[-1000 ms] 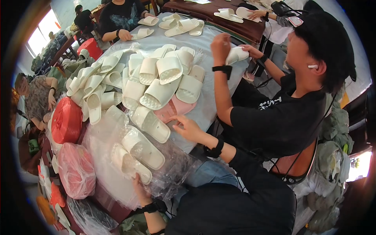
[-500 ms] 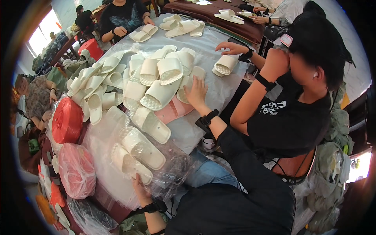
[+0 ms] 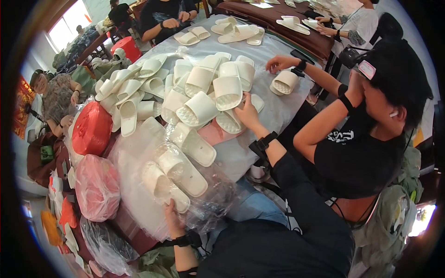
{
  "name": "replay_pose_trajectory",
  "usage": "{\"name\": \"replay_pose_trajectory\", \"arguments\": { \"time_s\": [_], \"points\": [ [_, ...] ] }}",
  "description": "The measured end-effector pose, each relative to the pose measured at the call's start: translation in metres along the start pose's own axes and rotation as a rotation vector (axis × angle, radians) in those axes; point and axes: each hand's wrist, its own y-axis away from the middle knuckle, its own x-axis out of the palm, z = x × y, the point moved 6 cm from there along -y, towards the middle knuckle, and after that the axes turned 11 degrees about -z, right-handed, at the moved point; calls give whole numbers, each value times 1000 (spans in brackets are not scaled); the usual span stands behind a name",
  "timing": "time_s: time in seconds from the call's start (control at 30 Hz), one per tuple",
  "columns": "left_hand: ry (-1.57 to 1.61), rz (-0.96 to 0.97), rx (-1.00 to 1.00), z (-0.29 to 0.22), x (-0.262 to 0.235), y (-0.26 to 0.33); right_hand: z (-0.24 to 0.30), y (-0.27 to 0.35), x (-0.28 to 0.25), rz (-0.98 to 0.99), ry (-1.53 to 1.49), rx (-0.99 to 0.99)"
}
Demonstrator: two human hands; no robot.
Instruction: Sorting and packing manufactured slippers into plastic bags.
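My left hand [image 3: 173,216] is at the near side of the table, its fingers closed on the heel end of a cream slipper [image 3: 168,187]. A second cream slipper [image 3: 187,173] lies beside that one, and clear plastic film [image 3: 218,185] shows around the pair. Farther right, my right hand [image 3: 248,112] reaches into the heap, fingers closed at the edge of a cream slide slipper [image 3: 227,91]. Below its wrist side, another slipper [image 3: 228,122] overlaps a pink slipper [image 3: 220,133]. The fingertips of my right hand are partly hidden.
More cream slippers [image 3: 127,90] are heaped at the left. A red roll [image 3: 92,128] and a pink plastic-wrapped bundle [image 3: 97,187] stand at the left edge. A co-worker sits close on my right, one hand [image 3: 282,63] near a pair of slippers [image 3: 284,82]. Other people work farther back.
The view has shifted, so the scene sits farther right. My right hand has gone from lying spread on a slipper to gripping a slipper's edge. My left hand stays at the near slipper.
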Motion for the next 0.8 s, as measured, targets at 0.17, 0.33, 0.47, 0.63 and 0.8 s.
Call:
{"name": "replay_pose_trajectory", "arguments": {
  "time_s": [0.17, 0.33, 0.47, 0.63, 0.8],
  "points": [
    [16, -164, 4, -16, -36, 11, 60, 13, 34, -14, 173, -392],
    [-3, 2, -89, 9, -6, 12, 55, 5, 4, 83, 214, -629],
    [-18, -15, -112, 17, -19, 1, 76, -1, 6, -84, 134, -676],
    [152, 60, -69, 2, -9, 16, 130, 26, 8, -79, -302, -546],
    [199, 72, -77, 8, 1, 24, 142, 58, 29, -8, -102, -688]
  ]
}}
